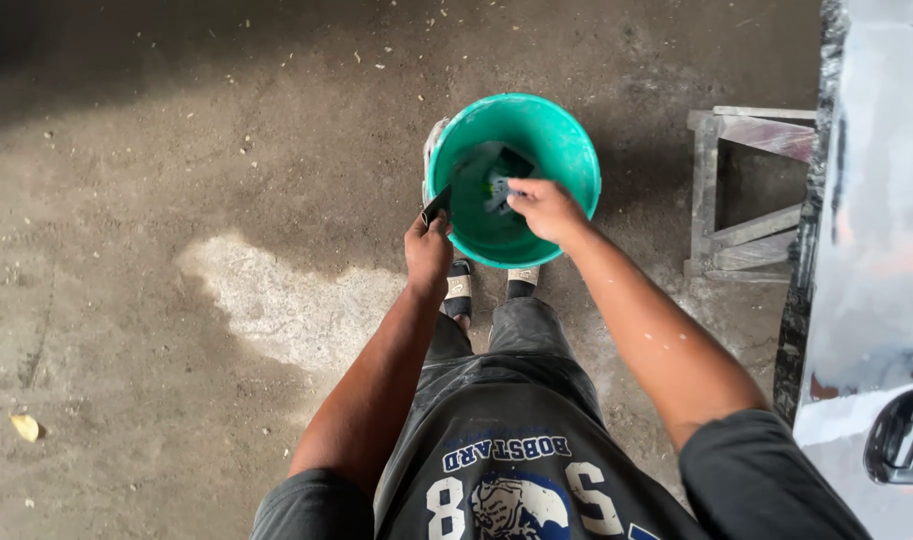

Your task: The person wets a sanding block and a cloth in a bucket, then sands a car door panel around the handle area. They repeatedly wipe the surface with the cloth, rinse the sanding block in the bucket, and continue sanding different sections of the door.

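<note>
Green bucket (567,150) sits on the concrete floor (177,200) right in front of the person's sandals (459,290). Left hand (429,248) is at the bucket's near rim, fingers curled around a small dark scraper (436,206). Right hand (544,207) reaches down inside the bucket, fingers bent on a dark flat piece (504,172) there. Off to the right there's a grey metal stand (742,190) beside a silver car door (877,300).

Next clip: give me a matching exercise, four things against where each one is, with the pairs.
1. left hand
2. right hand
3. green bucket
4. metal stand

a. inside the bucket, on a dark piece
b. on the floor by the feet
c. right of the bucket, beside the silver panel
d. at the bucket's outer rim, gripping a dark flat thing

Pairs: 1-d, 2-a, 3-b, 4-c
</note>
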